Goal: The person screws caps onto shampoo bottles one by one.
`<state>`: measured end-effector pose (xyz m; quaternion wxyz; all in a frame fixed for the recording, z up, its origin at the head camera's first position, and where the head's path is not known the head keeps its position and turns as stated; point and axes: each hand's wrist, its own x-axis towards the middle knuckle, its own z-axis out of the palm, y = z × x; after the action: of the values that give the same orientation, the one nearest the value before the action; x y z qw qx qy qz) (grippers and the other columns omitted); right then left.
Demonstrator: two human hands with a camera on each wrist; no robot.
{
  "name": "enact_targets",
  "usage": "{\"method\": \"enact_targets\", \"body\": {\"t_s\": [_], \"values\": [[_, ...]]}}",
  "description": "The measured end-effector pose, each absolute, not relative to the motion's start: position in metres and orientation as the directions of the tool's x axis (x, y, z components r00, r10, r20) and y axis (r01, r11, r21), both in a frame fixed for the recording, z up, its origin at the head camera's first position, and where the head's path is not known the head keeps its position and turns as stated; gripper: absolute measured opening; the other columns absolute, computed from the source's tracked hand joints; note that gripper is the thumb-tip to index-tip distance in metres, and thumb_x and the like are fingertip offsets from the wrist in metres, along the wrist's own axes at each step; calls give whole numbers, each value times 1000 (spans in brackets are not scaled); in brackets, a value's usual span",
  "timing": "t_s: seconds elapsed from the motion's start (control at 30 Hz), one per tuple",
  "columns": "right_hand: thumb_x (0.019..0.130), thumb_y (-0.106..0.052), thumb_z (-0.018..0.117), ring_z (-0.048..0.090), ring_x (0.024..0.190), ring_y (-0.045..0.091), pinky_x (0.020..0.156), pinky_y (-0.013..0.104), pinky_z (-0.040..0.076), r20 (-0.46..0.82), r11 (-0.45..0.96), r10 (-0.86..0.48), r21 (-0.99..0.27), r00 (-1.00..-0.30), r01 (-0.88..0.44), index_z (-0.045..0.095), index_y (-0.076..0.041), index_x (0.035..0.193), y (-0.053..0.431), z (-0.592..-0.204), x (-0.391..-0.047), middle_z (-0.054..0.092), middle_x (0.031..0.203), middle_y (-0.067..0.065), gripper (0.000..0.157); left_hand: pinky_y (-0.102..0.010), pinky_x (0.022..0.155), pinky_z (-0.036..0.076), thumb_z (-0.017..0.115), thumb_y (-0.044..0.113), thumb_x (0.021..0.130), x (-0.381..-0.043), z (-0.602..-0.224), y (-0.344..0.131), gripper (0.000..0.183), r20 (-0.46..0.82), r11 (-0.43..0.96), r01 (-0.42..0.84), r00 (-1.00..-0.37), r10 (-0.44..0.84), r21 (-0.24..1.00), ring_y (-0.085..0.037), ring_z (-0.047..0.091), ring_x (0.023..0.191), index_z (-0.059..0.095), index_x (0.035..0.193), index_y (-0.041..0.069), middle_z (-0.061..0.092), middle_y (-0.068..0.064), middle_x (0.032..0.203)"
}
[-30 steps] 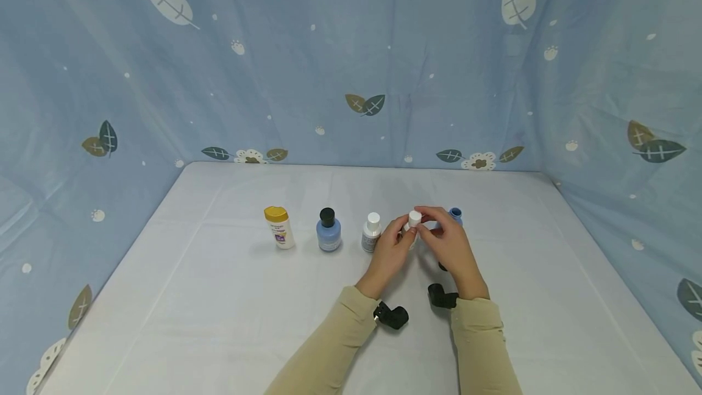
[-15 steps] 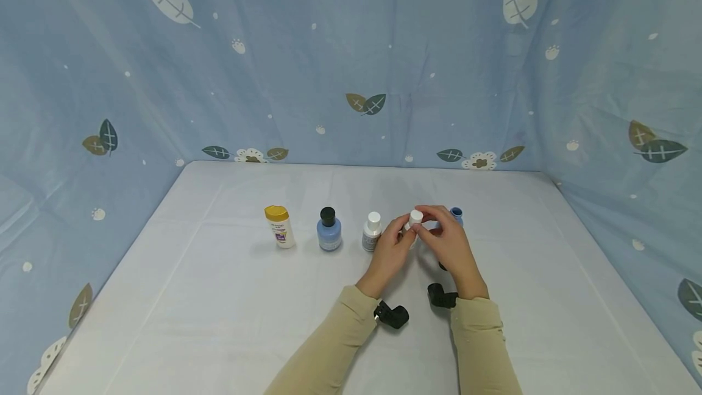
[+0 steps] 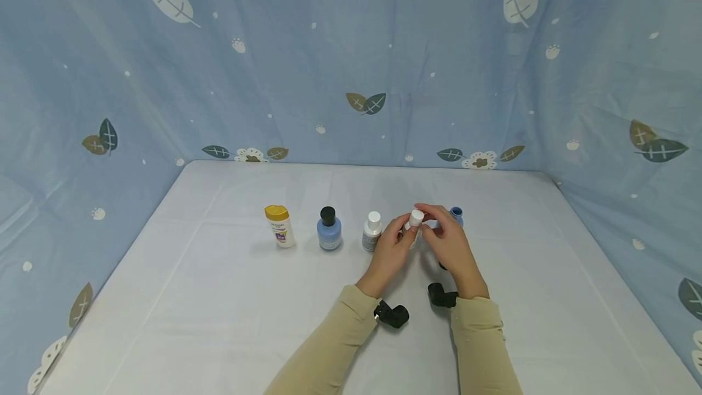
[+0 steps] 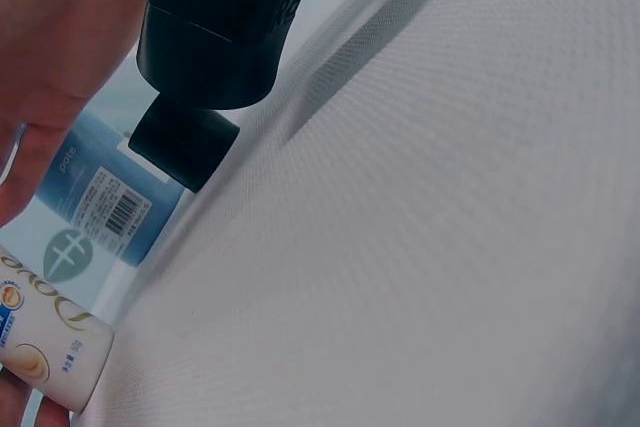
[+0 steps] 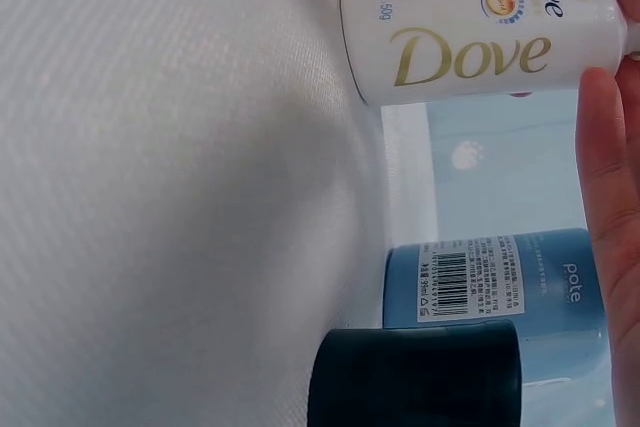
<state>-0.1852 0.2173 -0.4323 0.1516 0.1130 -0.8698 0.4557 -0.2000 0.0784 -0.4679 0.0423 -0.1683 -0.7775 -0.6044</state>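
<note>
A small white Dove bottle [image 5: 480, 32] stands upright between the hands. The left hand [image 3: 390, 255] grips its body, and its fingers show along the bottle's side in the right wrist view. The right hand [image 3: 452, 252] has its fingers curled round the white cap [image 3: 417, 218], its thumb a little back from the cap. In the right wrist view a fingertip [image 5: 600, 97] lies at the bottle's shoulder. Close beside the right hand stands an uncapped blue bottle [image 3: 456, 215], partly hidden by that hand. A black cap [image 5: 415, 377] lies on the table in front of it.
To the left, in a row, stand a white bottle with a grey label [image 3: 371, 235], a blue bottle with black cap [image 3: 329, 233] and a cream bottle with yellow cap [image 3: 280, 228]. A blue patterned curtain [image 3: 307, 66] encloses the white table [image 3: 230, 316].
The right thumb has moved back from the white cap, against which it pressed half a second ago. The left hand keeps its grip, and the other bottles stand where they were.
</note>
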Motion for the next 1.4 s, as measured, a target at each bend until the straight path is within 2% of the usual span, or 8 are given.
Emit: {"method": "enact_targets", "body": {"t_s": [0.33, 0.53, 0.77, 1.03, 1.2, 1.4], "values": [[87, -18, 58, 48, 97, 12, 72, 38, 44, 381, 561, -60, -752, -923, -347, 56, -24, 119, 217, -432, -185, 54, 111, -7, 33, -23, 70, 40, 49, 31, 92, -200, -468, 79, 32, 271, 211, 312, -941, 203, 926, -9, 46, 79, 54, 122, 20, 52, 5, 93], [87, -23, 58, 50, 98, 15, 72, 37, 44, 374, 563, -56, -754, -926, -338, 55, -24, 119, 217, -432, -185, 53, 111, -5, 33, -24, 75, 41, 49, 29, 92, -200, -467, 79, 32, 268, 206, 309, -942, 204, 929, -9, 47, 83, 53, 123, 20, 54, 6, 101], [86, -25, 60, 50, 99, 14, 75, 38, 43, 350, 561, -41, -767, -936, -311, 54, -24, 119, 217, -431, -184, 53, 110, -5, 33, -24, 73, 41, 49, 29, 92, -199, -467, 79, 32, 257, 206, 298, -945, 203, 932, -9, 47, 83, 53, 123, 21, 54, 5, 99], [84, -31, 61, 51, 100, 25, 75, 38, 43, 330, 551, -24, -783, -944, -288, 55, -22, 117, 216, -432, -185, 54, 106, -2, 34, -25, 77, 42, 49, 27, 92, -198, -466, 79, 33, 268, 210, 309, -942, 205, 928, -8, 48, 87, 53, 123, 18, 55, 4, 105], [83, -33, 63, 52, 98, 21, 75, 38, 43, 327, 542, -11, -792, -945, -280, 55, -22, 115, 215, -432, -185, 54, 105, -3, 35, -27, 82, 42, 49, 26, 92, -198, -466, 79, 34, 276, 214, 317, -940, 201, 924, -8, 49, 94, 52, 124, 16, 55, 2, 114], [81, -33, 65, 51, 97, 15, 75, 37, 43, 315, 536, 15, -803, -949, -258, 55, -20, 114, 213, -431, -185, 55, 104, -2, 36, -27, 82, 41, 49, 25, 92, -198, -465, 78, 33, 277, 216, 317, -941, 197, 924, -8, 50, 95, 53, 123, 17, 55, 2, 113]]}}
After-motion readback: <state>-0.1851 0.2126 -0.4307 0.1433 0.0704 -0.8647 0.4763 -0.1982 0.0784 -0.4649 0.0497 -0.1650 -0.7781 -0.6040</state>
